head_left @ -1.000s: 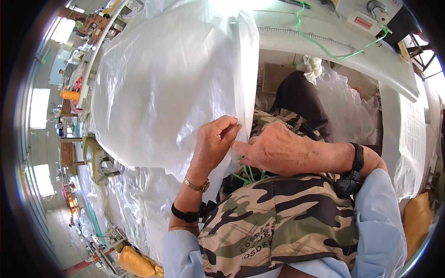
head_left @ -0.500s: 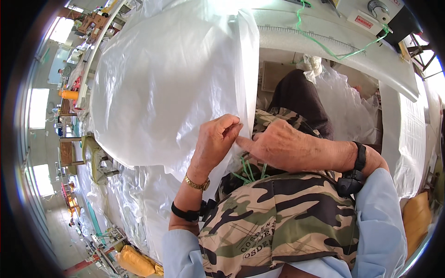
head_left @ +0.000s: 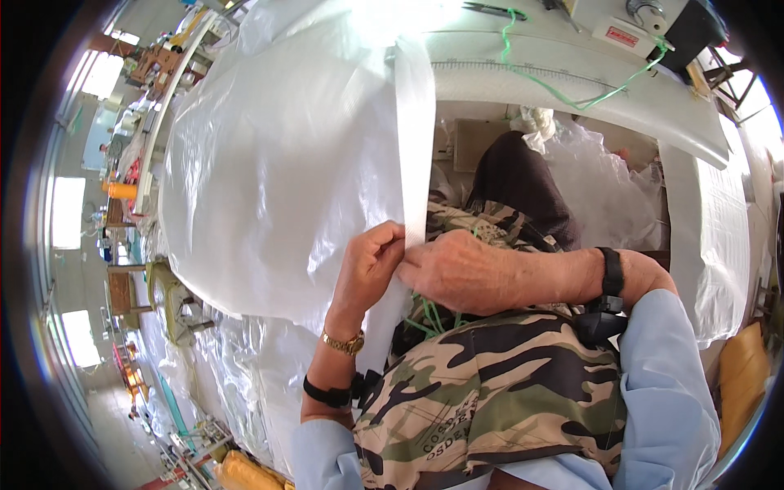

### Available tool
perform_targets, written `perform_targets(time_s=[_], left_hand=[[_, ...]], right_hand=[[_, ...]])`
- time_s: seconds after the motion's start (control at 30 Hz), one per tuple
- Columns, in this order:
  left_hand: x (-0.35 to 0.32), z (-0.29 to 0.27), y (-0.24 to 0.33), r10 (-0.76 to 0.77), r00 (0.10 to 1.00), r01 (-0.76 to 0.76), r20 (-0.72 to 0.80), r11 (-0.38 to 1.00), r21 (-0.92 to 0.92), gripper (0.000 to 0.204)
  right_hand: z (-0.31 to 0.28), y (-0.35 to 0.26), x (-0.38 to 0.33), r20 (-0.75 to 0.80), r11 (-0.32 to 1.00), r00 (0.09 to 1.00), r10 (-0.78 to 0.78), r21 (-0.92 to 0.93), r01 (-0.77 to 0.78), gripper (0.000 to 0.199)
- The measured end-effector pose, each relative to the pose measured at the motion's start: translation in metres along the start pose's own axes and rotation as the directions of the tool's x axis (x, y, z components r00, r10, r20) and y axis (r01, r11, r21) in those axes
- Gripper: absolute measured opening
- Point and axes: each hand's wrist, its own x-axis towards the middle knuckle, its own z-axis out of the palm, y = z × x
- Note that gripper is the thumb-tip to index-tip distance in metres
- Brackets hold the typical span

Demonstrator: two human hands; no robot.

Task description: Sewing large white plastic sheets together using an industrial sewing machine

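A large sheet of translucent white plastic (head_left: 269, 163) spreads over the table and hangs down toward my lap. Its right edge forms a narrow folded band (head_left: 416, 139) that runs from the bright lit spot at the far end down to my fingers. My left hand (head_left: 367, 263) pinches the sheet beside the near end of this band. From the right, my right hand (head_left: 457, 271) closes on the band's near end, its fingertips close to those of my left hand. The fingertips of both hands are partly hidden.
A white worktable edge with a ruler scale (head_left: 523, 69) lies beyond, crossed by a green cord (head_left: 543, 91). Crumpled clear plastic (head_left: 604, 175) sits below it at the right. Green strings (head_left: 433, 314) lie by my camouflage apron (head_left: 506, 376). More sheeting (head_left: 253, 367) hangs at the lower left.
Both hands have come slightly nearer and left. The sheet's right edge now lies as a flatter, more distinct folded band, and my right fingers have closed on it.
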Motion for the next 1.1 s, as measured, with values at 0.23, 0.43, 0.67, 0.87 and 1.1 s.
perform_targets(time_s=[0.23,0.43,0.67,0.87,1.1], left_hand=[[0.001,-0.005,0.005,-0.058,0.998,0.05,-0.021,0.959,-0.28,0.025],[-0.011,-0.058,0.027,-0.007,0.961,0.035,-0.277,0.995,0.096,0.014],[0.018,-0.141,0.177,0.258,0.963,-0.145,-0.077,0.738,0.659,0.011],[0.023,-0.098,0.181,0.289,0.812,-0.583,0.507,0.444,0.681,0.005],[0.014,-0.078,0.08,0.29,0.881,-0.472,0.374,0.58,0.664,0.003]], right_hand=[[0.002,0.002,0.016,-0.058,0.935,0.955,-0.29,-0.23,0.27,0.022],[0.011,0.074,0.032,-0.668,0.855,0.583,0.462,0.511,-0.092,0.03],[-0.008,0.08,0.231,-0.512,0.953,0.857,0.06,0.284,0.103,0.027],[0.021,0.017,0.235,-0.903,0.852,0.426,0.055,0.264,0.452,0.034],[0.043,0.105,0.04,0.035,0.671,0.935,0.352,0.687,-0.278,0.035]])
